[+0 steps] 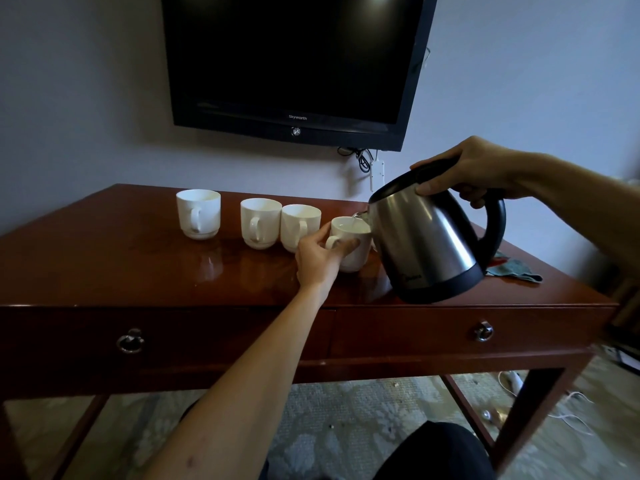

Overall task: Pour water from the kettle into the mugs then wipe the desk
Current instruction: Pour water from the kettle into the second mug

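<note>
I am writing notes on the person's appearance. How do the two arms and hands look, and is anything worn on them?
Both forearms are bare as far as the picture shows: no sleeves, gloves or watch. The left hand and the right hand show no rings on the fingers that are visible. The left forearm has a few small marks near the elbow. The right arm is blurred at the picture's edge.

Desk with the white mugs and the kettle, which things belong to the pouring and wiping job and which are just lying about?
Part of the job:
stainless steel kettle with black handle
four white ceramic mugs
crumpled teal cloth
glossy reddish wooden desk

Just there:
black wall-mounted television
white cables on the patterned carpet
</note>
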Action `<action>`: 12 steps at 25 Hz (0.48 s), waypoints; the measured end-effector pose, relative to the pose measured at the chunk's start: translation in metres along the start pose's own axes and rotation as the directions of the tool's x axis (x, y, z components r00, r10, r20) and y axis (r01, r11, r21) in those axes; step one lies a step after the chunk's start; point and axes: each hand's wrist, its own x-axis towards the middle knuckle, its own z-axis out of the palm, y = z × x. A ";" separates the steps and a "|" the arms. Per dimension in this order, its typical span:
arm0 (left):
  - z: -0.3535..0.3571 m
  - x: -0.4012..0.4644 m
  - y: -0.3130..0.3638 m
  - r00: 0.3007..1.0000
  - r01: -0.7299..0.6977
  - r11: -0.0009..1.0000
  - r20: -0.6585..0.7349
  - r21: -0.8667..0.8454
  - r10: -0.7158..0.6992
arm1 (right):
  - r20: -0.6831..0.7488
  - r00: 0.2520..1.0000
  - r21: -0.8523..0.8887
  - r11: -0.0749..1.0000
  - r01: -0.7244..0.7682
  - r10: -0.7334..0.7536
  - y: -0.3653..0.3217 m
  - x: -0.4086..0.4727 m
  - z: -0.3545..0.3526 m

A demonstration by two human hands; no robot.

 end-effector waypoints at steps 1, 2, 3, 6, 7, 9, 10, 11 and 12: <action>0.000 0.000 0.000 1.000 0.001 1.000 -0.004 0.002 -0.001 | -0.002 1.000 -0.003 1.000 0.000 0.000 0.000 0.000 0.000; 0.000 0.000 0.000 1.000 0.001 1.000 -0.004 0.003 -0.001 | -0.002 1.000 -0.006 1.000 0.000 0.000 0.000 0.000 0.000; 0.000 -0.001 0.000 1.000 -0.002 1.000 -0.002 0.006 0.002 | 0.001 1.000 -0.010 1.000 0.001 -0.001 0.000 0.000 0.000; 0.000 -0.001 0.000 1.000 -0.003 1.000 0.006 0.007 0.002 | 0.006 1.000 -0.017 1.000 0.003 -0.003 0.000 0.000 -0.001; 0.000 -0.001 0.001 1.000 -0.003 1.000 0.006 0.003 0.003 | 0.007 1.000 -0.015 1.000 0.002 -0.002 0.000 0.001 -0.001; 0.000 -0.001 0.001 1.000 0.000 1.000 0.001 0.004 0.000 | 0.011 1.000 -0.014 1.000 -0.002 0.002 0.000 0.001 0.000; 0.000 -0.001 0.001 1.000 -0.004 1.000 -0.002 0.007 0.004 | 0.009 1.000 -0.014 1.000 -0.002 0.002 0.000 0.000 0.000; 0.000 -0.002 0.002 1.000 -0.007 1.000 -0.003 0.010 0.007 | 0.007 1.000 -0.015 1.000 0.000 0.000 -0.001 0.000 0.000; 0.000 -0.002 0.002 1.000 -0.002 1.000 0.000 0.008 0.002 | 0.005 1.000 -0.016 1.000 0.004 -0.004 -0.001 0.000 0.001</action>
